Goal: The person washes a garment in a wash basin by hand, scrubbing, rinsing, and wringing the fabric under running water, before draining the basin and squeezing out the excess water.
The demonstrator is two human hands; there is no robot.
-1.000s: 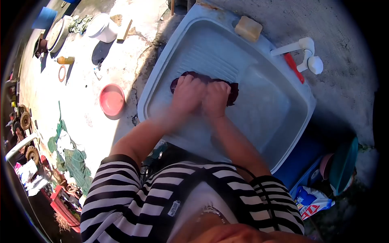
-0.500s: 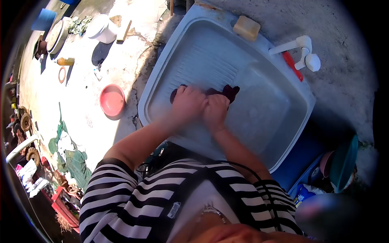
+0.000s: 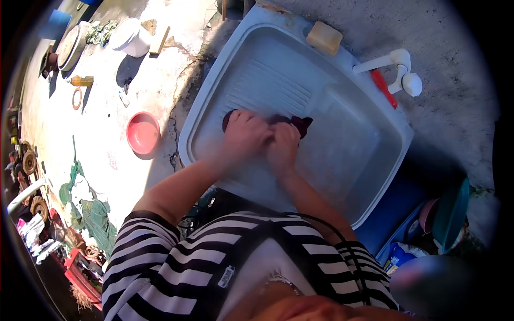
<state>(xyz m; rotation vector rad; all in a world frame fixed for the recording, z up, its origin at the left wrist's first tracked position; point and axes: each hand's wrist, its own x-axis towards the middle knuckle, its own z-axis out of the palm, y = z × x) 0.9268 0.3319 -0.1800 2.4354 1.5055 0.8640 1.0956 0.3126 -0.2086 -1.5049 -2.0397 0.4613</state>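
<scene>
A dark maroon cloth [image 3: 302, 126] is bunched up in the pale blue-grey sink [image 3: 342, 125], just below its ribbed washboard part. My left hand [image 3: 246, 134] is closed on the left part of the cloth, and a dark end sticks out past its fingers. Right beside it, my right hand [image 3: 284, 142] grips the cloth too, with the other end poking out at its upper right. Both hands touch each other, and the fingers are slightly blurred. Most of the cloth lies hidden under them.
A soap bar [image 3: 324, 38] sits on the sink's top rim. Near the white tap [image 3: 383, 62] lies a red object [image 3: 383, 88]. A pink bowl [image 3: 143, 133] and white bucket [image 3: 130, 38] stand left on the ground. Basins [image 3: 451, 215] are at lower right.
Both hands have moved down toward my body with the cloth since the first frame, and it looks more tightly bunched. A dark blurred shape has appeared at the lower right.
</scene>
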